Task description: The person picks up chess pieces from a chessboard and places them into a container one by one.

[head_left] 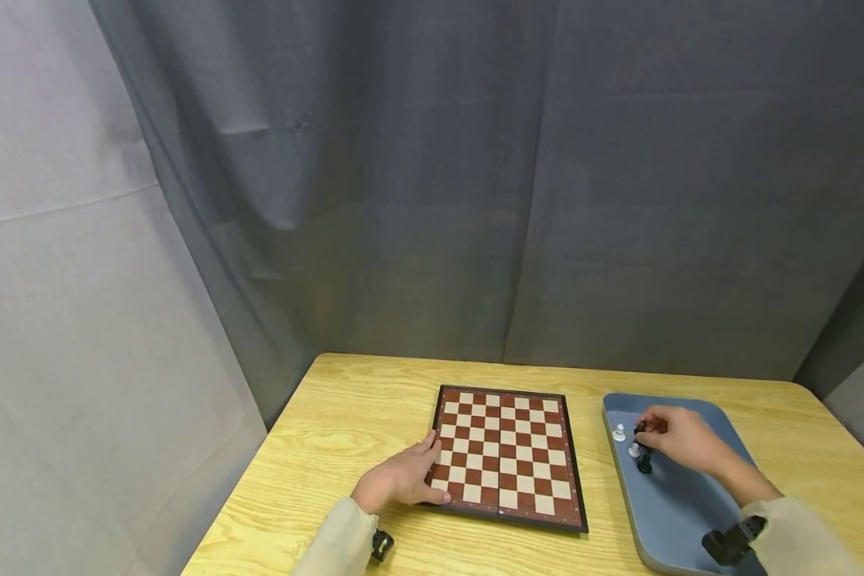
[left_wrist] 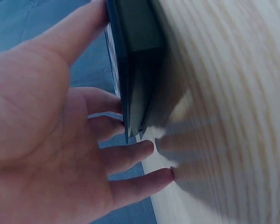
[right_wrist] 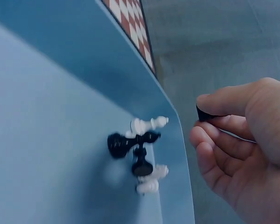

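Note:
A chessboard [head_left: 504, 456] with brown and cream squares lies flat and unfolded. My left hand [head_left: 403, 474] rests at its near left corner, thumb by the front edge and fingers spread along the left side. In the left wrist view the fingers [left_wrist: 130, 156] look nearly straight against the board's dark edge [left_wrist: 130, 70]. Over the blue tray, my right hand [head_left: 680, 438] pinches a small black chess piece [right_wrist: 203, 114] between thumb and fingertips, which mostly hide it. Below that hand are black chess pieces [right_wrist: 121, 144] and white chess pieces [right_wrist: 147, 125], some upright, in the tray.
The blue tray [head_left: 680, 512] with a raised rim stands right of the board on a wooden table [head_left: 353, 416]. A grey curtain [head_left: 432, 200] hangs behind the table, and a pale cloth [head_left: 101, 320] hangs on the left.

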A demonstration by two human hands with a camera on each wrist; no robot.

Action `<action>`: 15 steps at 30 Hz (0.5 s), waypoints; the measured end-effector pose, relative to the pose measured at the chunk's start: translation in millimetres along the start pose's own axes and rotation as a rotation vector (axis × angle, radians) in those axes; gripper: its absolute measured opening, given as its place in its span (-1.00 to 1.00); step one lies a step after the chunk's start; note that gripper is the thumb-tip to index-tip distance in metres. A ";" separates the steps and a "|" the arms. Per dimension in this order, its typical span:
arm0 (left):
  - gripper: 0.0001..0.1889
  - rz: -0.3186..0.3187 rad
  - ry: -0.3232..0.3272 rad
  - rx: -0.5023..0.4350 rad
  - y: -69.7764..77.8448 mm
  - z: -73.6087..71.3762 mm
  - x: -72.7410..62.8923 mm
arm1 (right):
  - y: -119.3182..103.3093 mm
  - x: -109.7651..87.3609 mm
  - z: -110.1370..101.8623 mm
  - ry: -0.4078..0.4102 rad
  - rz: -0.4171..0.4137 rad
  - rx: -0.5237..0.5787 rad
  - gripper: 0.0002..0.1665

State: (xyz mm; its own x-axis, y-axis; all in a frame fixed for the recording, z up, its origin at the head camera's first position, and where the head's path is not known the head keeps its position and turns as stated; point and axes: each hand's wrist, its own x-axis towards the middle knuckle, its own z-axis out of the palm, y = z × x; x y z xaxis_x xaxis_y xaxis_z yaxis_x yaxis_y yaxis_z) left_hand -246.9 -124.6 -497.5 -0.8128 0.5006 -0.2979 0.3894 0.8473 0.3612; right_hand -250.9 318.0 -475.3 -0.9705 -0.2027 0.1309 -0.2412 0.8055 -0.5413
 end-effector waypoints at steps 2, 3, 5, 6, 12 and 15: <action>-0.06 0.000 0.002 0.000 -0.4 0.4 0.3 | 5.0 -2.2 -2.8 -0.009 0.015 0.000 -0.86; -0.05 0.000 0.003 -0.003 -0.6 0.6 0.4 | 7.6 -3.0 -4.1 -0.016 0.018 -0.001 -0.86; -0.05 -0.002 0.004 -0.008 -1.1 1.1 0.6 | 12.7 -4.5 -6.5 -0.026 0.014 -0.005 -0.85; -0.05 -0.002 0.003 -0.010 -1.4 1.4 0.7 | 15.1 -5.1 -7.0 -0.027 0.023 -0.013 -0.86; -0.03 -0.005 0.013 -0.014 -2.8 3.0 1.7 | 26.3 -7.0 -10.2 -0.041 0.043 -0.034 -0.89; -0.03 -0.005 0.012 -0.016 -2.3 2.5 2.1 | 30.3 -7.8 -11.1 -0.048 0.062 -0.040 -0.89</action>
State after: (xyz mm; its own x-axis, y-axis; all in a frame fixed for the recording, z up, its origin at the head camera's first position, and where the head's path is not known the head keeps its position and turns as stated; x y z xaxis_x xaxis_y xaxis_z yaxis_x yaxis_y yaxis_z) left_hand -248.4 -125.1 -501.2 -0.8199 0.4938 -0.2896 0.3779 0.8469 0.3741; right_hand -250.7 350.2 -483.5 -0.9824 -0.1775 0.0579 -0.1818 0.8389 -0.5130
